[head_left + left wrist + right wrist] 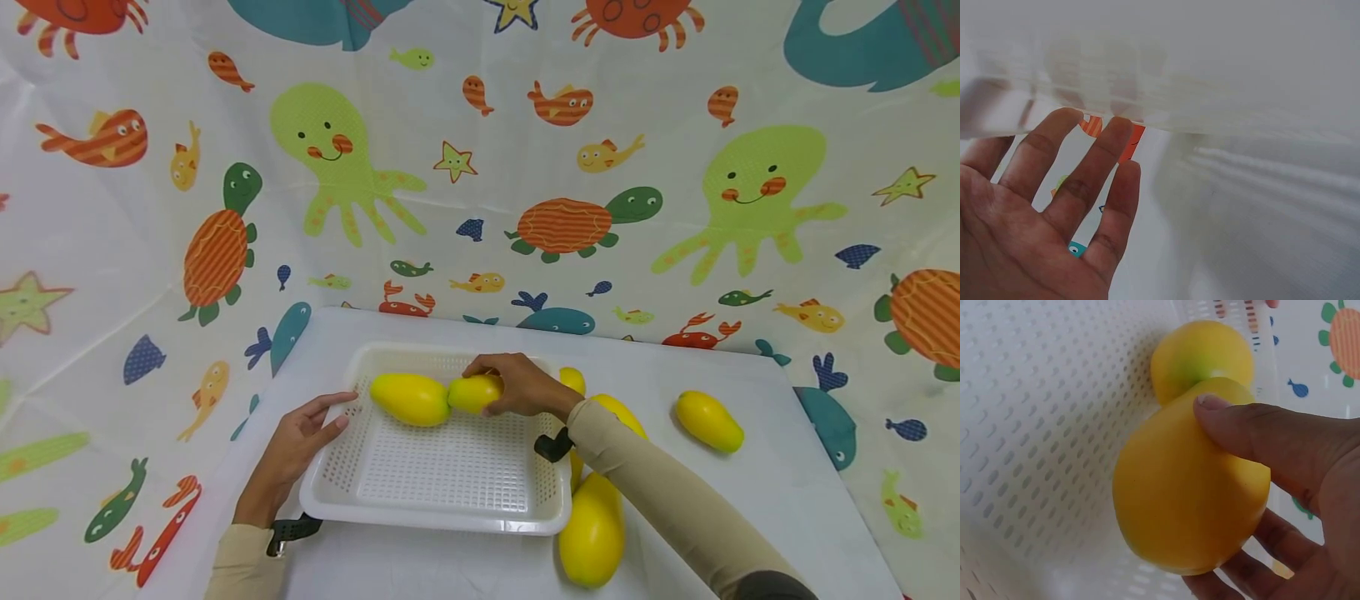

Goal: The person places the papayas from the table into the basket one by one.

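Note:
My right hand (519, 385) grips a yellow mango-shaped fruit (1188, 494) low inside a white perforated plastic basket (435, 527). In the right wrist view the thumb lies across its upper side, and the other fingers curl round its far side. End to end with it, a second yellow fruit (408, 398) lies along the basket's back wall; its greenish tip meets the held one. My left hand (300, 437) is at the basket's left side with fingers extended and thumb apart. Its fingertips are right at the wall in the left wrist view.
Several more yellow fruits, such as a large one (592, 533), lie against the basket's right side, partly hidden by the right arm. Another fruit (708, 422) lies alone farther right on the white table (780, 500). A sea-animal printed sheet (495, 275) hangs behind.

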Demonstrator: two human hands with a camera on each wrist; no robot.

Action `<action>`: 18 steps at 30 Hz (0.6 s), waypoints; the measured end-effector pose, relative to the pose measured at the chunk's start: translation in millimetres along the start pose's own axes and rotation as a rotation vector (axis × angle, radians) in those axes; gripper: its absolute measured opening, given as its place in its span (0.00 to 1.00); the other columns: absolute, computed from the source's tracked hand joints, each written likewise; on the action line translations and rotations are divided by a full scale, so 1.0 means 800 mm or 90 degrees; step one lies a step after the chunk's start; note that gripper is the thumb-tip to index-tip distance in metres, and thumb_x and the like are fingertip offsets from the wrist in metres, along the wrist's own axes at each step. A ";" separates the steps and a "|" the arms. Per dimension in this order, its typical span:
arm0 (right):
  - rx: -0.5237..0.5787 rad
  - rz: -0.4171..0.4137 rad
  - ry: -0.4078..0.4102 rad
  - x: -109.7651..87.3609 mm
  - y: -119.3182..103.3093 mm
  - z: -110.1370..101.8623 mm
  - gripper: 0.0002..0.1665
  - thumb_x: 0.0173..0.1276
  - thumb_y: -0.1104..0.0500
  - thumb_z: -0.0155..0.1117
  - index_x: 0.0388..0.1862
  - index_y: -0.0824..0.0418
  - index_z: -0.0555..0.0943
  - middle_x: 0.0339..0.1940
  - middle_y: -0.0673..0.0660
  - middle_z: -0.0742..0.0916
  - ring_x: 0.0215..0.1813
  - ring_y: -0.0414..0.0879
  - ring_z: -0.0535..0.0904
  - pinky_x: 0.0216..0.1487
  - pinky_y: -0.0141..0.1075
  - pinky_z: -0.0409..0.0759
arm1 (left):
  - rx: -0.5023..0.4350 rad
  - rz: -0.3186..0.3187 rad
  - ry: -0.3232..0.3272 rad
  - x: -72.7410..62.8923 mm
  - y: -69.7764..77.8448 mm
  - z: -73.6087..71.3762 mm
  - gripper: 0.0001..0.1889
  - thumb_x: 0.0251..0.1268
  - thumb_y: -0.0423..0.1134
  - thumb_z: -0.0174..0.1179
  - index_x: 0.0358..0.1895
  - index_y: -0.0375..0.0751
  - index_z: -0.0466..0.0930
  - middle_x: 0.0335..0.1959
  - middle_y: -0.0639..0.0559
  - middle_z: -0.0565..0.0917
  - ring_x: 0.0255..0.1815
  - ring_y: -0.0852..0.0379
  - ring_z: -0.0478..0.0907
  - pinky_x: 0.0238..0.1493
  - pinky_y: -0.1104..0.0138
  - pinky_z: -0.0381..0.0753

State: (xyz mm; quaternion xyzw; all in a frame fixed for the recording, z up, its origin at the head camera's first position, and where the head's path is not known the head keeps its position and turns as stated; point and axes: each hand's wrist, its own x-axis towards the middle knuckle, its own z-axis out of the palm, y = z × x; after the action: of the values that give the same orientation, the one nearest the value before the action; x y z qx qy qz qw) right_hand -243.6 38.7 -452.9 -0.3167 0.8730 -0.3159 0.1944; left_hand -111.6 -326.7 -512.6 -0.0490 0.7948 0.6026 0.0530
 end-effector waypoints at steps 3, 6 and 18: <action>-0.005 0.007 -0.008 0.001 0.001 0.000 0.35 0.61 0.63 0.84 0.66 0.47 0.82 0.67 0.49 0.87 0.67 0.48 0.80 0.78 0.47 0.77 | -0.002 -0.006 -0.002 0.000 0.002 0.000 0.28 0.79 0.50 0.63 0.77 0.51 0.73 0.80 0.43 0.73 0.56 0.45 0.90 0.51 0.58 0.93; -0.012 0.015 -0.017 0.001 0.002 0.000 0.35 0.61 0.63 0.84 0.65 0.48 0.82 0.67 0.49 0.87 0.67 0.49 0.81 0.78 0.47 0.77 | -0.002 -0.007 -0.005 -0.001 0.005 -0.001 0.28 0.79 0.49 0.63 0.77 0.50 0.73 0.80 0.42 0.73 0.57 0.45 0.90 0.51 0.58 0.93; -0.034 0.033 -0.044 0.007 0.003 0.006 0.31 0.60 0.64 0.84 0.61 0.49 0.84 0.65 0.51 0.88 0.65 0.49 0.82 0.77 0.46 0.78 | -0.009 -0.004 -0.005 -0.001 0.003 -0.001 0.28 0.79 0.49 0.64 0.77 0.49 0.74 0.80 0.43 0.74 0.56 0.46 0.90 0.50 0.58 0.93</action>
State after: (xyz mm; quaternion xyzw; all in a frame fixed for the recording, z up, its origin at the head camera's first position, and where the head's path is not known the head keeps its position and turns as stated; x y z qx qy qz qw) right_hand -246.3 34.2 -459.2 -0.3099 0.8818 -0.2760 0.2243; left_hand -110.8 -326.4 -509.8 -0.0495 0.7901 0.6083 0.0572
